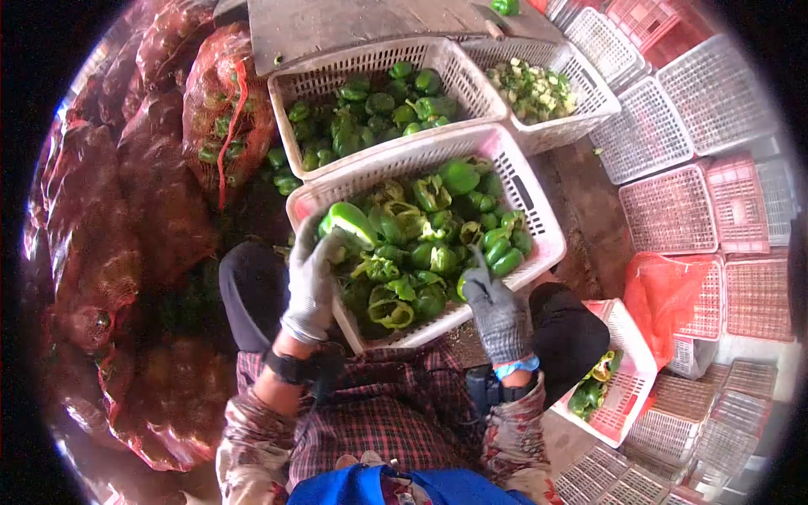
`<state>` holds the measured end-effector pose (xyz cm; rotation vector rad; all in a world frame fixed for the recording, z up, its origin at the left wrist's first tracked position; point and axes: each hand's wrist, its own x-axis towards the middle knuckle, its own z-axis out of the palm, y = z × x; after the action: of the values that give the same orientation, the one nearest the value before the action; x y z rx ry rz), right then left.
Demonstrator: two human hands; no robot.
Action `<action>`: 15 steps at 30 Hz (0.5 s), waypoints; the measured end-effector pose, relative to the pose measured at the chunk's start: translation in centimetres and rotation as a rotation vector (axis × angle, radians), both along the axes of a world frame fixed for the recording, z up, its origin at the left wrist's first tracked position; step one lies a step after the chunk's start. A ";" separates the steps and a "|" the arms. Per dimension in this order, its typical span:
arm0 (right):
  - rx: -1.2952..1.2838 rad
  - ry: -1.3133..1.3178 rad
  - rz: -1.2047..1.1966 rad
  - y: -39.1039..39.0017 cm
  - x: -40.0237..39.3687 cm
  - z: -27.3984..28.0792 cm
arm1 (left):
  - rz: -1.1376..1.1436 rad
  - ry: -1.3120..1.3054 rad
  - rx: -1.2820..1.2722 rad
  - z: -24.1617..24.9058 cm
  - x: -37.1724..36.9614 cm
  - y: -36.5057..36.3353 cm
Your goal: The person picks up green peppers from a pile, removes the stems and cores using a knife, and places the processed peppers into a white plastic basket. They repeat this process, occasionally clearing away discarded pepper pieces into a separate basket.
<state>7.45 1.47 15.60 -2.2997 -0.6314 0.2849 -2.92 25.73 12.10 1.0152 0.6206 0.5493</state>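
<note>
My left hand (313,273), in a light grey glove, holds a cut green pepper (349,222) with its pale inside showing, over the left side of the near white crate (539,215). That crate holds many whole, cut and torn green peppers (431,252). My right hand (495,311), in a darker grey glove, is closed over the crate's near right edge, around a small tool (478,257) whose thin tip points up; its shape is hard to make out. Behind stands another crate (286,126) of green peppers.
Red mesh sacks (160,177) line the left side. A crate of chopped pieces (581,118) stands at the back right, below a board (362,21). Near my right knee is a small crate (635,379) with pepper pieces. Stacked crates (669,210) fill the right.
</note>
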 end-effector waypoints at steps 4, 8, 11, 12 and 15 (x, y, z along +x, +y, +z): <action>-0.323 -0.063 0.256 1.1 1.2 -3.6 | -0.110 0.082 0.264 1.7 -0.3 1.1; -0.480 -0.128 0.477 3.0 -0.5 -5.5 | -0.133 0.160 0.218 2.0 -1.8 0.1; -0.330 -0.054 0.516 3.4 -1.2 -4.1 | -0.052 0.268 0.264 2.4 -3.3 -0.3; -0.260 -0.093 0.497 2.8 -1.1 -6.2 | -0.038 0.314 0.282 2.5 -3.9 0.0; -0.192 -0.053 0.247 4.5 -0.2 -5.1 | -0.012 0.440 0.626 2.0 -4.6 -0.2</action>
<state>7.26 5.98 10.54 -2.4181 -0.9539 0.4183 -7.57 25.54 14.06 1.7575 0.8523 0.5231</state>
